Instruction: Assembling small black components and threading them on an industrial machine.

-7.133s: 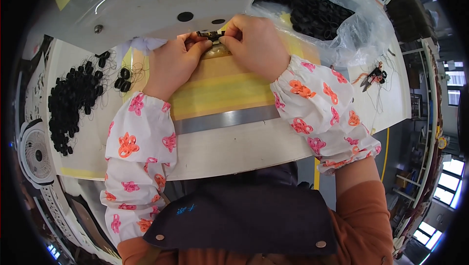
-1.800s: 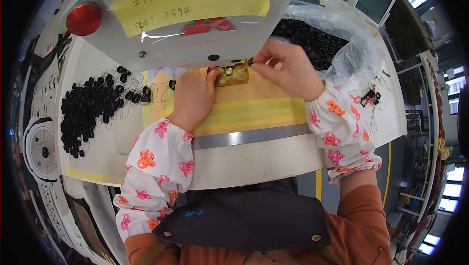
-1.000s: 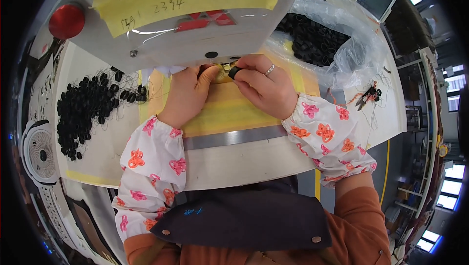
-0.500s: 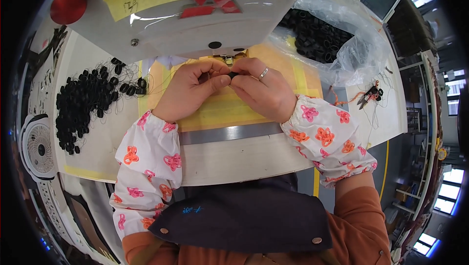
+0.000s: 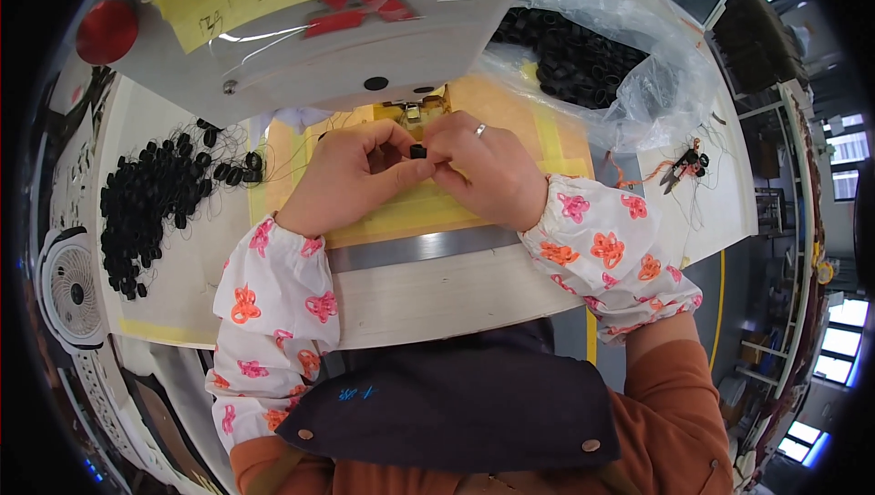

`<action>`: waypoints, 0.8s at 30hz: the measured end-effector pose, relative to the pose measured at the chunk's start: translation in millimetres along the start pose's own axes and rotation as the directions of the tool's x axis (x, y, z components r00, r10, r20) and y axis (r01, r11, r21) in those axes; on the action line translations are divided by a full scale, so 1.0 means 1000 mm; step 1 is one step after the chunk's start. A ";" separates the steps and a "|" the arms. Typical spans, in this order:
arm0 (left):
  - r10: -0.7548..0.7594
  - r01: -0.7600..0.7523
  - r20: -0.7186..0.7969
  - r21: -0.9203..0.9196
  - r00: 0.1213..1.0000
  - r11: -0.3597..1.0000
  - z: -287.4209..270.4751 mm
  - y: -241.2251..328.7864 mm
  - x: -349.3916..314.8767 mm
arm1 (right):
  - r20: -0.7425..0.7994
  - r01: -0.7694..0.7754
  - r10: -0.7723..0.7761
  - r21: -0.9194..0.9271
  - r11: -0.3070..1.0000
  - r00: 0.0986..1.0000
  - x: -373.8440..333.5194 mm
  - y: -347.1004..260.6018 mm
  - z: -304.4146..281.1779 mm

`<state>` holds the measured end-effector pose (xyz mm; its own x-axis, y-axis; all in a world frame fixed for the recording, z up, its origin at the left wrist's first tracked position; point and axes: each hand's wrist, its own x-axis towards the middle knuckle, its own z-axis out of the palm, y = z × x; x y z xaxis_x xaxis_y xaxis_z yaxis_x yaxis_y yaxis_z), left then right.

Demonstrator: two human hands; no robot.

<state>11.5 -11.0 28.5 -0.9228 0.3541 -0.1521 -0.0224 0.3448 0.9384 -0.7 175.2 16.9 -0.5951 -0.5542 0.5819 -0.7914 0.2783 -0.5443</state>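
A small black fabric loop is pinched between the fingertips of both hands, just in front of a sewing machine's presser foot. My left hand closes on its left side with thumb and forefinger. From the other side my right hand, which wears a ring, meets it with closed fingertips. The loop is partly covered by the fingers. Under both hands lies the yellow-taped work surface. The machine's pale head rises beyond the hands.
At left, a heap of black loops trails loose threads. A clear plastic bag of similar black pieces stands at back right. Thread snips with an orange cord lie on the right. A white fan is at the far left.
The view has shifted slightly, so the machine head sits further left. The black loop shows more plainly between the fingertips, which have come a little away from the presser foot.
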 end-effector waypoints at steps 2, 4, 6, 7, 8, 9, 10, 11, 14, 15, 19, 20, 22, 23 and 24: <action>0.123 -0.112 -0.065 0.150 0.990 0.982 0.004 0.002 0.000 | 0.037 0.121 -0.117 -0.107 0.987 0.992 0.000 0.000 0.002; 0.129 -0.120 -0.055 0.147 0.990 0.982 0.003 -0.001 -0.001 | 0.112 0.140 -0.123 -0.162 0.977 0.986 0.000 -0.001 0.003; 0.132 -0.124 -0.049 0.144 0.990 0.982 0.003 -0.003 0.000 | 0.113 0.148 -0.130 -0.163 0.975 0.985 0.001 -0.003 0.004; 0.147 -0.138 -0.050 0.149 0.988 0.979 0.003 -0.005 0.000 | 0.117 0.157 -0.139 -0.162 0.974 0.983 0.001 -0.003 0.005; 0.162 -0.152 -0.053 0.152 0.985 0.977 0.003 -0.006 0.000 | 0.117 0.158 -0.140 -0.160 0.974 0.983 0.001 -0.004 0.005; 0.160 -0.150 -0.054 0.153 0.986 0.977 0.002 -0.006 0.000 | 0.115 0.135 -0.118 -0.154 0.979 0.986 0.000 -0.004 0.006; 0.176 -0.165 -0.053 0.164 0.983 0.973 0.001 -0.006 -0.001 | 0.114 0.113 -0.097 -0.148 0.983 0.989 0.000 -0.005 0.007; 0.191 -0.179 -0.052 0.175 0.980 0.968 0.000 -0.006 -0.001 | 0.115 0.113 -0.097 -0.144 0.983 0.989 -0.001 -0.005 0.009; 0.185 -0.174 -0.045 0.178 0.982 0.969 0.000 -0.005 0.000 | 0.094 0.041 -0.030 -0.121 0.992 0.995 -0.005 -0.002 0.013; 0.183 -0.172 -0.045 0.177 0.982 0.969 0.000 -0.005 0.000 | 0.047 0.001 0.001 -0.051 0.999 0.999 -0.004 -0.001 0.014; 0.164 -0.144 -0.148 0.139 0.975 0.980 0.007 -0.003 0.002 | -0.057 -0.222 0.241 0.226 0.948 0.969 0.003 0.001 0.008; 0.156 -0.139 -0.199 0.098 0.967 0.985 0.009 -0.003 0.003 | -0.054 -0.225 0.243 0.228 0.947 0.969 0.004 0.002 0.007; 0.133 -0.110 -0.219 0.113 0.967 0.987 0.005 -0.006 0.003 | -0.045 -0.398 0.434 0.325 0.858 0.900 0.004 0.006 0.009; 0.115 -0.086 -0.238 0.129 0.964 0.988 0.004 -0.008 0.003 | -0.044 -0.402 0.439 0.329 0.855 0.898 0.006 0.007 0.009; 0.111 -0.082 -0.234 0.128 0.966 0.988 0.005 -0.008 0.003 | -0.027 -0.419 0.452 0.330 0.846 0.892 0.008 0.008 0.009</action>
<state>10.9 -8.7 19.4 -0.9839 0.1764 0.0296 0.1029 0.4227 0.9004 -10.1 165.8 11.7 -0.8919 -0.3477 0.2891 -0.3742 0.2084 -0.9036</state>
